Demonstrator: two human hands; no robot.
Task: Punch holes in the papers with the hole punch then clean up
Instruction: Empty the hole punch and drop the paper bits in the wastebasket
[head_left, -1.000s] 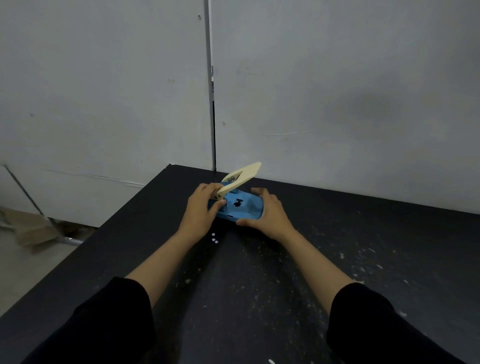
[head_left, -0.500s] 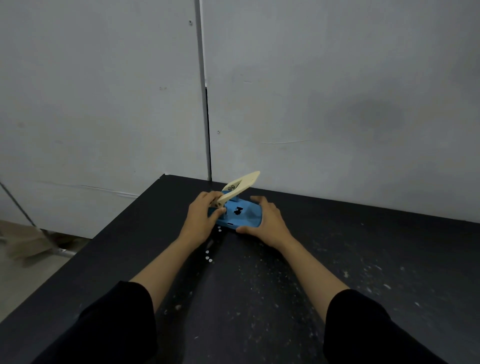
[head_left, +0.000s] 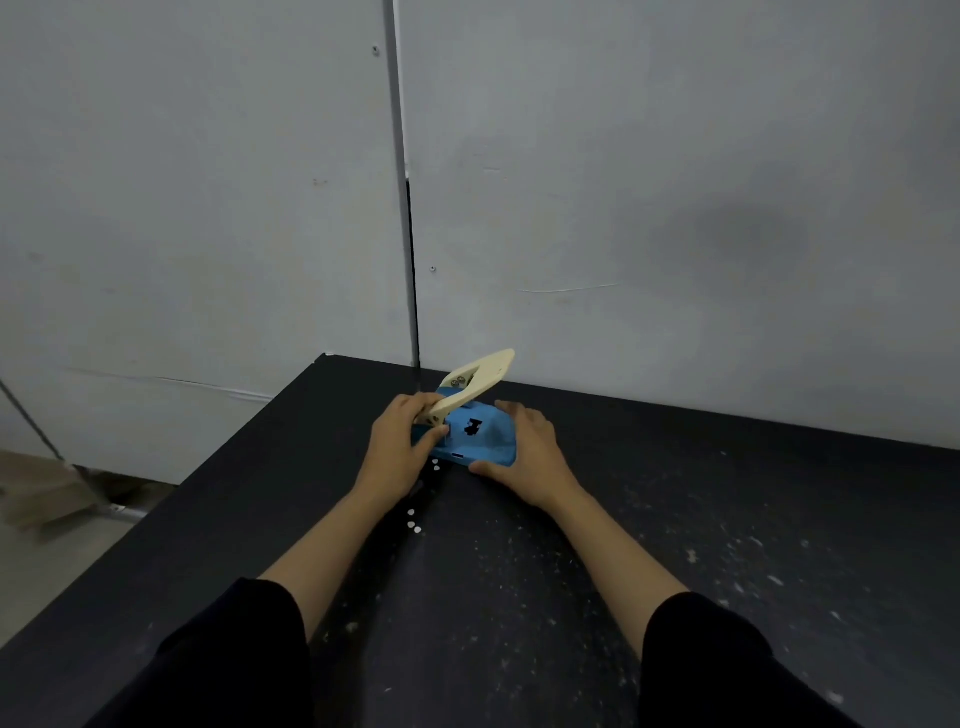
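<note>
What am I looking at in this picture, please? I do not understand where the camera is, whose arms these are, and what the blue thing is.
The camera sits on a person's head and looks forward and down, so the two arms reaching out are that person's own. No machine is here. The left hand and the right hand hold a hole punch between them: a blue base with a cream lever raised up. It sits at the far end of a black table, near a grey wall. A few small white paper dots lie on the table just in front of it. No sheets of paper are visible.
</note>
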